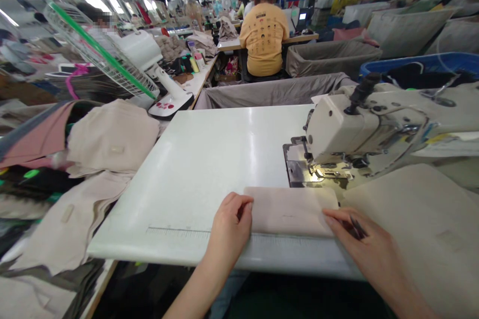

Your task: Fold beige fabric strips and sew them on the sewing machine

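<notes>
A beige rectangular fabric piece (288, 212) lies flat on the white sewing table, just in front of the sewing machine's needle plate (297, 165). My left hand (234, 219) pinches its left edge between thumb and fingers. At the right edge, the thumb and fingertips of my right hand (361, 239) close on the fabric. A small dark pointed tool (358, 228) is tucked inside that hand; its kind is mostly hidden. The sewing machine head (348, 119) stands behind the fabric, its lamp lighting the needle area. A larger beige fabric panel (422, 209) lies right of my right hand.
Stacked beige panels (112, 134) lie on the left beside a white fan with a green rim (101, 47). A printed ruler (179, 230) runs along the table front. Behind the table are a grey cloth bin (269, 92) and a seated person in a yellow shirt (265, 35).
</notes>
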Demonstrator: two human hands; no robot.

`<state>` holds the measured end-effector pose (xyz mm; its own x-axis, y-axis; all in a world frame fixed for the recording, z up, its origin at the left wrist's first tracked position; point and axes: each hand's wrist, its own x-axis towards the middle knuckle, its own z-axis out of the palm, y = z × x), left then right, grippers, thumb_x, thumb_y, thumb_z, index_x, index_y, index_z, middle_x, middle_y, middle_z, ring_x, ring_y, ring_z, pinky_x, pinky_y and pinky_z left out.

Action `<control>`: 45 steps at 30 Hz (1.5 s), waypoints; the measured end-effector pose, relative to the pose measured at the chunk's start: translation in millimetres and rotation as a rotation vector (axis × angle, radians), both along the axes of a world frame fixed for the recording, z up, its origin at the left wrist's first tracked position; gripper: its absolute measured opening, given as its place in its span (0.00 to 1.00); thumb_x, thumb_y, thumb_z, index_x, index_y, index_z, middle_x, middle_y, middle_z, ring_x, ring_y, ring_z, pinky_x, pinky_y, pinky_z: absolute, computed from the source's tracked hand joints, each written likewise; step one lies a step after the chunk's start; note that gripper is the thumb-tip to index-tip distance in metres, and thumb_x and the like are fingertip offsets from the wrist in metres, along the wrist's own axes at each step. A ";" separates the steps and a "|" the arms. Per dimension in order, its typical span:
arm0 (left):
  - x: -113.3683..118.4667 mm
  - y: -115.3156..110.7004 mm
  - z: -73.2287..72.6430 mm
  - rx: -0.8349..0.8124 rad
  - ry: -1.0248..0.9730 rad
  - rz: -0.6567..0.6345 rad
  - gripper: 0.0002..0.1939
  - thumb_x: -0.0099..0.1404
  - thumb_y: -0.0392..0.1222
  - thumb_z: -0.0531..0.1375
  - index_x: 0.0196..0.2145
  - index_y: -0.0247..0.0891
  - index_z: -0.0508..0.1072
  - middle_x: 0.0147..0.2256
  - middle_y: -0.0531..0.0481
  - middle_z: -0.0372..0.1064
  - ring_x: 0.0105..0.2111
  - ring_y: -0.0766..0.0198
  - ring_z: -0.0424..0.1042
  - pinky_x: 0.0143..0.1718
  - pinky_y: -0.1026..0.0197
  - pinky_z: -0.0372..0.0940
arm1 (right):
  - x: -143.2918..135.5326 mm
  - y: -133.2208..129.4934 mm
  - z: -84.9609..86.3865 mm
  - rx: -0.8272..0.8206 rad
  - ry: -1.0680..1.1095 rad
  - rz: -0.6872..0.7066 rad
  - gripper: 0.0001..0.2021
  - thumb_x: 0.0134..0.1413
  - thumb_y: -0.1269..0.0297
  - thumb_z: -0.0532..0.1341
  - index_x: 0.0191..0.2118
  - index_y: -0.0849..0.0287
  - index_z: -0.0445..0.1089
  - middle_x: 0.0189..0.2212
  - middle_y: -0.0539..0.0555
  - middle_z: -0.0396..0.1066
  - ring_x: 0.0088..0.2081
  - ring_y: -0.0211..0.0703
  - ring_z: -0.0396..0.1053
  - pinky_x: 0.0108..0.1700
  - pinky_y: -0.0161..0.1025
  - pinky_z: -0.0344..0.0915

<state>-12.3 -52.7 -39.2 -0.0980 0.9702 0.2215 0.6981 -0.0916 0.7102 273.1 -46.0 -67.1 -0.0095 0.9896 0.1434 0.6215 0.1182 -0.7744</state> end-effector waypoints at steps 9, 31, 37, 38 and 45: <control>0.2 3.2 1.1 -0.007 0.029 0.001 0.12 0.67 0.38 0.53 0.35 0.38 0.77 0.32 0.48 0.71 0.33 0.60 0.71 0.39 0.57 0.70 | -0.4 2.8 1.3 -0.002 0.014 0.001 0.13 0.59 0.51 0.61 0.36 0.52 0.79 0.37 0.51 0.76 0.36 0.44 0.72 0.38 0.35 0.68; -6.0 16.9 6.5 0.000 0.149 -0.011 0.16 0.65 0.51 0.54 0.32 0.42 0.78 0.29 0.50 0.73 0.29 0.59 0.74 0.32 0.58 0.70 | -13.1 12.8 20.8 -0.073 0.109 -0.051 0.10 0.56 0.59 0.59 0.32 0.57 0.76 0.26 0.50 0.71 0.27 0.41 0.67 0.33 0.36 0.65; -7.5 18.3 6.5 0.004 0.149 -0.006 0.17 0.64 0.52 0.54 0.32 0.42 0.79 0.28 0.51 0.73 0.27 0.59 0.73 0.32 0.58 0.69 | -13.8 12.4 21.5 -0.064 0.134 -0.070 0.11 0.57 0.59 0.59 0.33 0.57 0.77 0.28 0.51 0.73 0.28 0.41 0.68 0.33 0.35 0.66; -7.8 18.4 6.5 0.001 0.151 -0.011 0.17 0.64 0.52 0.54 0.32 0.42 0.79 0.28 0.50 0.73 0.28 0.59 0.73 0.33 0.58 0.69 | -13.9 12.5 21.8 -0.064 0.132 -0.071 0.11 0.56 0.59 0.59 0.32 0.57 0.77 0.28 0.51 0.73 0.28 0.42 0.68 0.33 0.36 0.66; -9.8 16.4 1.8 -0.009 0.169 -0.008 0.17 0.65 0.52 0.54 0.34 0.41 0.79 0.30 0.49 0.74 0.30 0.58 0.74 0.34 0.58 0.69 | -14.8 13.9 26.7 -0.053 0.109 -0.057 0.12 0.57 0.58 0.59 0.32 0.57 0.78 0.26 0.52 0.73 0.27 0.43 0.68 0.32 0.37 0.66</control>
<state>-22.1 -36.3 -37.5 -0.0522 0.9729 0.2251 0.8066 -0.0918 0.5839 258.3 -32.1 -40.4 0.0599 0.9943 0.0877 0.5383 0.0418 -0.8417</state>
